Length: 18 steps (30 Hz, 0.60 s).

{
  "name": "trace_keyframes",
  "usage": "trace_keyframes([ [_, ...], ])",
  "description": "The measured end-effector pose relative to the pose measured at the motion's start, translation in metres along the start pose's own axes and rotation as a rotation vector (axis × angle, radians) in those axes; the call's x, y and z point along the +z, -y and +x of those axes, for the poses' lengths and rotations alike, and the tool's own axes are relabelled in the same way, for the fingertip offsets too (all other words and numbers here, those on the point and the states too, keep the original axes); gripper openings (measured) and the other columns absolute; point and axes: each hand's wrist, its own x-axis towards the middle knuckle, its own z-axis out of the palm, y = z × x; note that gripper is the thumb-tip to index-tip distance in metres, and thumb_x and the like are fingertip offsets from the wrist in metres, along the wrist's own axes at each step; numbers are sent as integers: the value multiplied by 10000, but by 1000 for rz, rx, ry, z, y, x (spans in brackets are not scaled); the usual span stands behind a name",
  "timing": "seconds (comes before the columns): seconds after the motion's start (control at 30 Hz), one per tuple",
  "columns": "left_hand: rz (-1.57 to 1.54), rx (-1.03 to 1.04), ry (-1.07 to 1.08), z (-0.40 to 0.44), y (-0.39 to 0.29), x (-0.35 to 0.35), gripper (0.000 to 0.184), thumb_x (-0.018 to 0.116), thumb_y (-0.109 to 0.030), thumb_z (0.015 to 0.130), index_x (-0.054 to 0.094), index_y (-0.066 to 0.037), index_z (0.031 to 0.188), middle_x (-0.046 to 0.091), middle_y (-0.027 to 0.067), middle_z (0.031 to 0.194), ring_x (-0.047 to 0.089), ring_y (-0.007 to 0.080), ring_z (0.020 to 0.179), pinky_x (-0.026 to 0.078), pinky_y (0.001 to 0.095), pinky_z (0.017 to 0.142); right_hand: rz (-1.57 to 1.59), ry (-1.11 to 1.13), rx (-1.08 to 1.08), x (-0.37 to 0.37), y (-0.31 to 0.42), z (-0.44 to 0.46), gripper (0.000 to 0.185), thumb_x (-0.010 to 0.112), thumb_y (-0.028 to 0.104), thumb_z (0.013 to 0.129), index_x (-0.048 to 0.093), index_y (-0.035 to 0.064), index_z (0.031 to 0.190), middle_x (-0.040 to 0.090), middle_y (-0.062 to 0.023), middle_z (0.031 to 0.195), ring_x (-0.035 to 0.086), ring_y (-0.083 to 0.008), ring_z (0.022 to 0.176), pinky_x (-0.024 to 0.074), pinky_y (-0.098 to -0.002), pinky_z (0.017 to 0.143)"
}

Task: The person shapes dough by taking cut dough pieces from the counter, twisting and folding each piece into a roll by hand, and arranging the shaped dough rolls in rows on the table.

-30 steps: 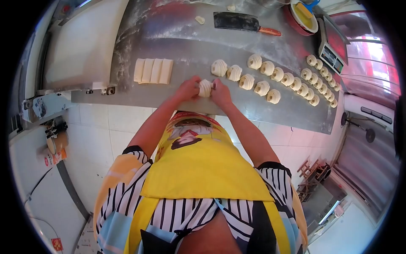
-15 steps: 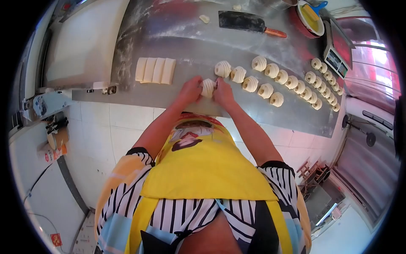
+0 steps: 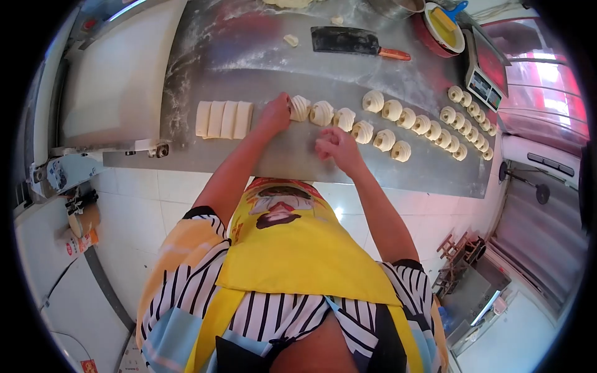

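My left hand (image 3: 275, 113) is at the left end of the near row of dough rolls, its fingers closed against the side of a spiral-ridged dough roll (image 3: 300, 108). Beside it in the same row sits another dough roll (image 3: 321, 113). Below that row, my right hand (image 3: 336, 148) hovers over the metal table with loosely bent fingers, a little apart, and nothing in them. Left of my left hand, several cut dough strips (image 3: 224, 120) lie side by side.
More shaped rolls (image 3: 421, 124) stand in slanting rows to the right. A cleaver (image 3: 345, 41) with an orange handle lies at the back. A bowl (image 3: 444, 30) with a brush, a scale (image 3: 484, 87) and a dough scrap (image 3: 290, 40) are on the metal table (image 3: 261, 158).
The roll that was between both hands near the table's front edge is now at the left end of the row. My right hand has let go and moved right; the view has shifted slightly.
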Motion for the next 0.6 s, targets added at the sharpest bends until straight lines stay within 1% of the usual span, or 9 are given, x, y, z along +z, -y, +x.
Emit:
trace_keyframes([
  [0.1, -142, 43, -106, -32, 19, -20, 356, 546, -95, 806, 478, -62, 1154, 586, 86, 616, 575, 180, 524, 453, 347, 509, -272, -26, -136, 25, 35, 28, 432, 677, 177, 774, 514, -54, 1101, 626, -107, 839, 606, -187, 735, 501, -320, 682],
  [0.13, -271, -8, -5, -51, 22, -29, 386, 560, -86, 796, 469, -59, 1169, 592, 80, 642, 573, 168, 530, 453, 328, 503, -380, -46, -190, 39, 46, 45, 460, 691, 198, 762, 521, -59, 1103, 627, -117, 865, 609, -208, 777, 500, -341, 718],
  [0.23, -700, -234, 342, -106, 30, -39, 367, 582, -89, 797, 482, -35, 1146, 604, 65, 711, 569, 140, 536, 445, 270, 480, -854, -27, -612, 94, 44, 120, 374, 714, 236, 711, 608, -11, 971, 591, -149, 946, 583, -259, 861, 477, -360, 775],
  [0.3, -888, -298, 497, -120, 40, -30, 314, 576, -125, 830, 506, -30, 1121, 620, 59, 746, 577, 131, 575, 447, 252, 513, -1084, 32, -497, 131, 43, 152, 481, 741, 246, 678, 589, 4, 1065, 579, -178, 1005, 545, -298, 976, 438, -392, 860],
  [0.33, -975, -335, 472, -119, 46, -25, 307, 575, -134, 839, 512, -35, 1122, 623, 63, 780, 584, 132, 613, 456, 256, 547, -1199, 55, -432, 146, 40, 161, 540, 755, 252, 661, 579, 12, 1112, 574, -192, 1034, 525, -317, 1033, 418, -408, 903],
  [0.43, -1281, -412, 434, -114, 53, -9, 298, 576, -148, 858, 522, -46, 1133, 621, 76, 905, 595, 136, 755, 477, 270, 658, -1268, 90, -567, 156, 26, 172, 583, 778, 234, 629, 542, 10, 1113, 589, -178, 985, 556, -334, 954, 448, -407, 849],
  [0.5, -1544, -430, 435, -107, 52, 0, 312, 582, -141, 859, 519, -49, 1150, 603, 82, 1018, 590, 139, 887, 482, 284, 743, -1085, 286, -323, 151, 49, 156, 575, 785, 231, 627, 521, -9, 1078, 596, -156, 956, 574, -317, 912, 466, -404, 811],
  [0.53, -1657, -329, 349, -104, 50, 4, 322, 570, -125, 863, 504, -42, 1167, 585, 91, 1056, 578, 148, 934, 475, 291, 769, -984, 371, -199, 146, 57, 143, 573, 789, 229, 625, 510, -18, 1061, 599, -145, 942, 582, -309, 891, 475, -403, 792],
  [0.6, -1864, -115, 165, -97, 43, 6, 343, 548, -91, 872, 476, -28, 1202, 550, 110, 1132, 553, 167, 1029, 461, 304, 822, -597, 170, -222, 128, 48, 115, 506, 781, 204, 646, 507, -18, 1009, 596, -114, 908, 589, -257, 848, 492, -377, 750],
])
